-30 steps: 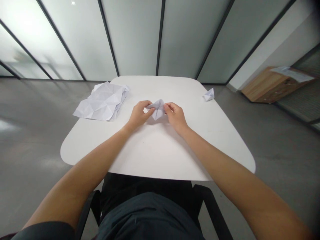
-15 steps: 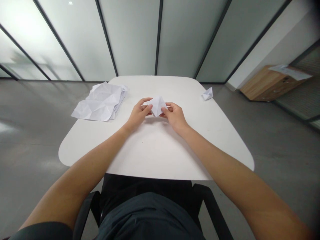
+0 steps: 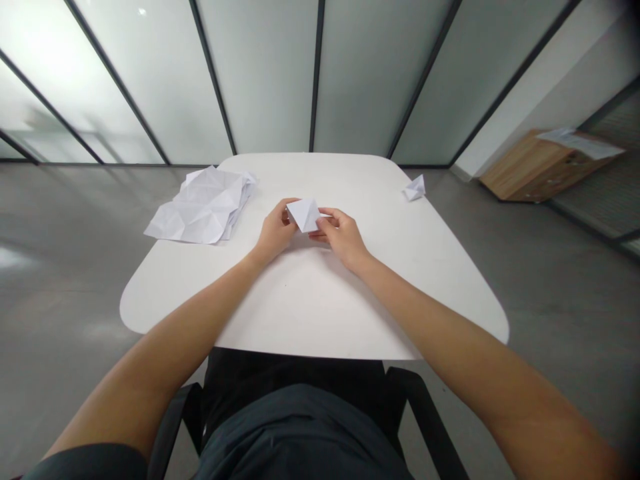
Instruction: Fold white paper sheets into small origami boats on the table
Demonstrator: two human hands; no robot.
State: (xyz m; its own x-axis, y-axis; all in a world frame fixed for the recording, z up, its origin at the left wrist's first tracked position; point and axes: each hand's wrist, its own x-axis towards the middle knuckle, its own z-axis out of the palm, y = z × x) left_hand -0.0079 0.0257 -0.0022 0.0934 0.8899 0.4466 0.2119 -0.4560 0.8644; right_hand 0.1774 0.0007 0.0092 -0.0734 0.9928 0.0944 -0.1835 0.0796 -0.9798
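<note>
The person's left hand (image 3: 275, 230) and right hand (image 3: 340, 237) meet at the middle of the table, holding a small folded white paper (image 3: 303, 215) between them. The left hand's fingers (image 3: 291, 207) curl closed around the paper's left side, while the right hand's fingers (image 3: 325, 221) press in on its lower right side, with a thin paper point sticking out past them. The paper forms a pointed, diamond-like shape and sits just above the white rounded table (image 3: 310, 320), though how much of a gap lies beneath it is hard to tell. Beyond the left hand, well apart from it, lies a large creased sheet of white paper (image 3: 203, 208) in loose layers. Beyond the right hand, near the far right edge of the table, sits a small folded paper piece (image 3: 414, 189). Farther forward stands a frosted glass partition (image 3: 265, 73) with dark frames. Off to the right, on the gray floor (image 3: 65, 300), is a wooden box (image 3: 525, 170) with papers (image 3: 580, 143) on top. Behind the hands and forearms, the person's dark shorts (image 3: 295, 427) and a black chair arm (image 3: 425, 413) show below the table edge.
</note>
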